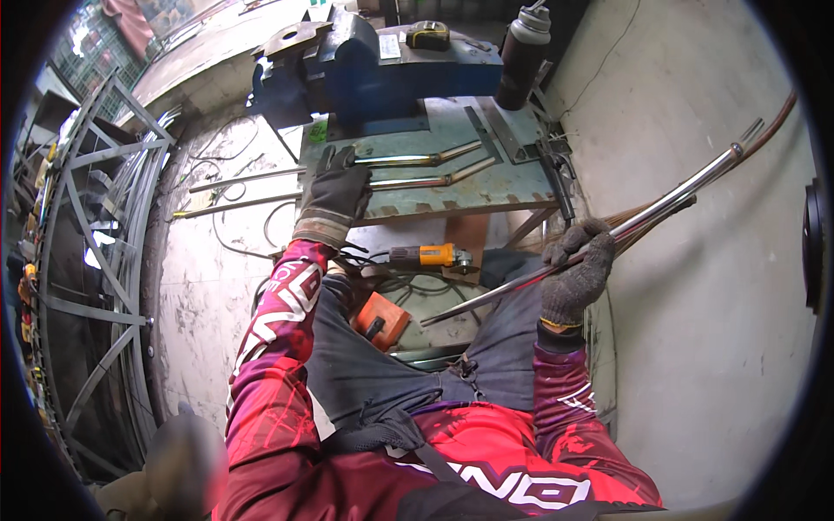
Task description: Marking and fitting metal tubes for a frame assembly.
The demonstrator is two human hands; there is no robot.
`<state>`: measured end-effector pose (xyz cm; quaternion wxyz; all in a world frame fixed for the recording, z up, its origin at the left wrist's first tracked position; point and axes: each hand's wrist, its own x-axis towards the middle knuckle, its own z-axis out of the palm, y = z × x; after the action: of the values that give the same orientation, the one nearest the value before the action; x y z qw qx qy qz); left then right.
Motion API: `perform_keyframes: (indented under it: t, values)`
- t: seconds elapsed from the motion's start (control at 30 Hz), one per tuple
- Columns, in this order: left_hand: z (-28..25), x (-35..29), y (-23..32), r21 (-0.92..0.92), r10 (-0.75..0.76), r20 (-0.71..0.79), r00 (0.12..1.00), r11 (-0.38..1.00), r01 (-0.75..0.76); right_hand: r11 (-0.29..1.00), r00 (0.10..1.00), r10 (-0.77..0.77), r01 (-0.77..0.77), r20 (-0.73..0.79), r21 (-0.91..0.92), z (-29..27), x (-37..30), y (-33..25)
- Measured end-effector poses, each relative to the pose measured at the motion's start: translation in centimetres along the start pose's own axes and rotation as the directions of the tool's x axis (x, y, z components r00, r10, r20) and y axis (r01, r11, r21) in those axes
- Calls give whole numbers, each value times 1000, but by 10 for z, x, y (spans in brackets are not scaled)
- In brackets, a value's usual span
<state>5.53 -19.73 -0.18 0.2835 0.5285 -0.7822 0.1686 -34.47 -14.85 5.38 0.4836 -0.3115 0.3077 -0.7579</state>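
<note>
Metal rods [674, 194], glossy, gripped by right hand [578, 271]; bent rods [400, 161] under left hand [335, 193], closure unclear.

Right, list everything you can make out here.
Workbench: 1, greenish, upper middle
Vise: 1, blue, on workbench
Tape measure: 1, yellow, atop vise
Bottle: 1, dark, beside vise
Metal pieces: several, dark, workbench's right
Bent rods: 2, silvery, across workbench
Held rods: count unclear, silvery, right
Grinder: 1, orange, centre
Block: 1, orange, below grinder
Cables: several, dark, left of workbench
Rack: 1, grey, left
Wall: 1, pale, right
Legs: 2, bluish, lower middle
Left hand: 1, dark glove, at bent rods
Right hand: 1, grey glove, gripping held rods
</note>
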Motion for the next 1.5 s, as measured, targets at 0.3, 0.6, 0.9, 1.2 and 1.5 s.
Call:
perform_keyframes:
  t: [0.3, 0.6, 0.9, 1.2, 1.5]
  values:
    - [-4, 18, -14, -71, -167, 328, 930, 977, 201, 978, 990, 57, -82, 133, 193, 63, 24, 14]
    - [5, 51, -33, 69, -204, 667, 717, 974, 213, 940, 875, 273, -154, 399, -306, 51, -52, 128]
    - [1, 51, -42, -166, -133, 641, 756, 938, 305, 876, 770, 312, -8, 556, -482, 77, -71, 248]
    - [-8, 27, -56, -497, -117, 537, 836, 756, 425, 733, 682, 482, 32, 551, -680, 128, -96, 243]
    - [-68, 9, -61, -615, 81, 696, 713, 579, 535, 214, 453, 838, -786, 304, 581, 145, -81, 249]
